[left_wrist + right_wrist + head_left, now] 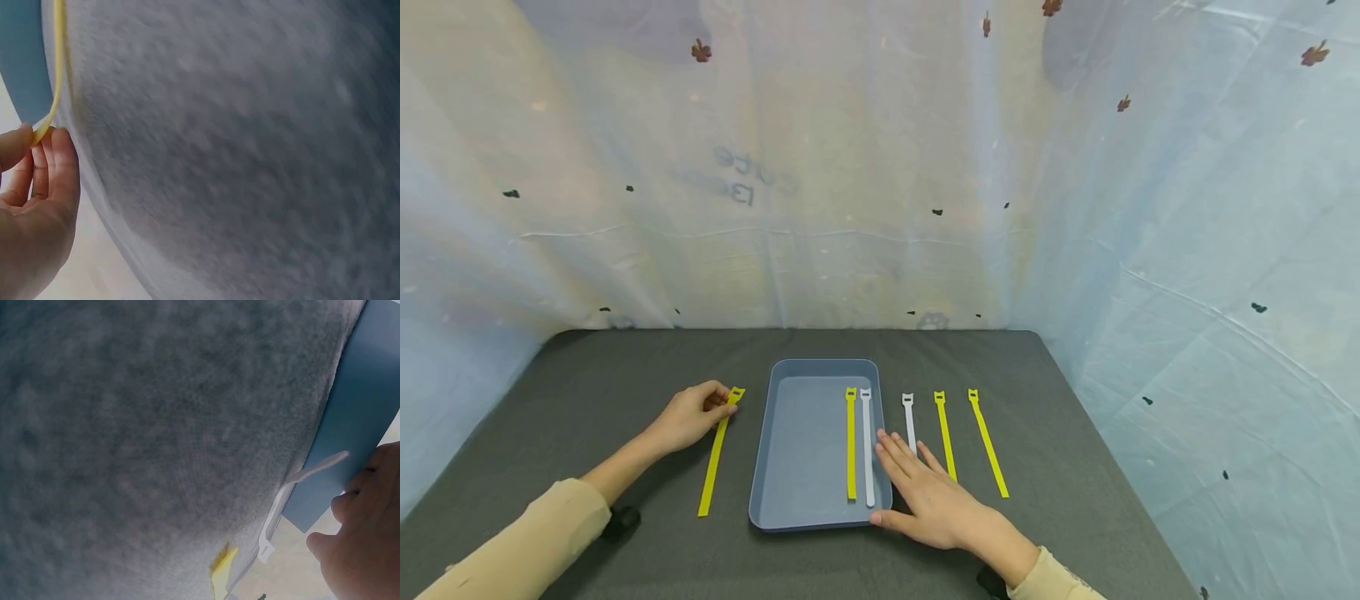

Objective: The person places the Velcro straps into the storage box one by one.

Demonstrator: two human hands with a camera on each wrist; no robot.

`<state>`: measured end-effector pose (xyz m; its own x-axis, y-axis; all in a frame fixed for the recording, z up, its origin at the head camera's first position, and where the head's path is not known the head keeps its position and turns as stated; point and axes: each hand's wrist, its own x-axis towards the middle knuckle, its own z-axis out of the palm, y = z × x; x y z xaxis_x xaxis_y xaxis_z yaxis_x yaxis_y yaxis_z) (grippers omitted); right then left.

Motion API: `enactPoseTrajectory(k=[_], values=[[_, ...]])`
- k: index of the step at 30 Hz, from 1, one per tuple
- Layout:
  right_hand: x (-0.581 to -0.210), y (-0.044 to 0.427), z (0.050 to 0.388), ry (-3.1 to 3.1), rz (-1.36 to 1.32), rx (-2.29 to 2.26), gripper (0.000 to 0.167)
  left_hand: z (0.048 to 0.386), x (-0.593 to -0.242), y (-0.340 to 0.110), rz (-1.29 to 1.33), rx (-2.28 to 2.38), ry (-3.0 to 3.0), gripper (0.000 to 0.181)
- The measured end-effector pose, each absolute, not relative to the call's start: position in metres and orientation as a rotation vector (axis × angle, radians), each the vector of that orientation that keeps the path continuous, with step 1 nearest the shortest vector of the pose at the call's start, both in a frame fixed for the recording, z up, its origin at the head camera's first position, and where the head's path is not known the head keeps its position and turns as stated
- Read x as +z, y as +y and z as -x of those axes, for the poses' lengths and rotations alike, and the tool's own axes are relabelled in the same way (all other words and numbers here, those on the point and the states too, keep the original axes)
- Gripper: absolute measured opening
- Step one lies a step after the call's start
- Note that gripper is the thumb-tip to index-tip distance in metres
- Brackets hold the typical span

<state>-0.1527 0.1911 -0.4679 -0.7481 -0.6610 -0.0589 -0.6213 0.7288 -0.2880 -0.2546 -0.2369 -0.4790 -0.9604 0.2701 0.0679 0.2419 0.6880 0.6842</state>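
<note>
On the left of the tray, my left hand (688, 417) pinches a yellow cable strap (713, 475) near its slotted head, between thumb and fingers. In the left wrist view the held strap (59, 69) bends at the pinch and trails along the cloth. My right hand (936, 500) lies with extended fingers at the right edge of the blue-grey tray (801, 450). Inside the tray, a yellow strap (852, 450) and a white strap (867, 450) lie side by side. Another white strap (908, 410) is partly hidden by the right hand.
Right of the tray, one yellow strap (943, 425) runs partly under the right hand, and another yellow strap (988, 442) slants farther right. Everything lies on a dark grey cloth-covered table (1075, 517). A pale sheet (865, 167) hangs behind and at the sides.
</note>
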Motion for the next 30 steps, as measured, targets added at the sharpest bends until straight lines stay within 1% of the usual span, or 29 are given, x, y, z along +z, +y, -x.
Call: enactPoseTrajectory(k=[16, 30], values=[[-0.467, 0.190, 0.152, 2.768, 1.018, -0.383, 0.095, 0.251, -0.457, -0.226, -0.374, 1.385, 2.682, 0.026], [-0.466, 0.190, 0.152, 2.766, 1.019, -0.394, 0.094, 0.245, -0.422, -0.226, -0.331, 1.510, 2.555, 0.038]])
